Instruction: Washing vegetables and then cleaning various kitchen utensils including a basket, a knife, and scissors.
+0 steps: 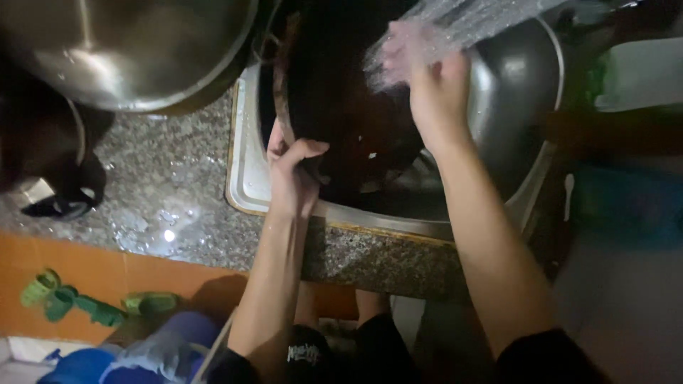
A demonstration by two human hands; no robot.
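Dark pan [341, 107] stands tilted in the sink [245, 178], far of both hands, its rim running near-to-far. Left hand [292, 174] is nearer, clenched on the pan's near-left rim. Right hand [427, 78] is loosely open, fingers in the water spray [462, 21], over the steel bowl [519, 78] to the right.

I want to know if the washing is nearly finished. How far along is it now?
Done: a steel pot already sits on the wet counter beside the sink. In hand: the left hand grips the rim of a dark wok in the sink, while the right hand is under running water. Left: the wok is not rinsed clean yet; how dirty it is cannot be told.
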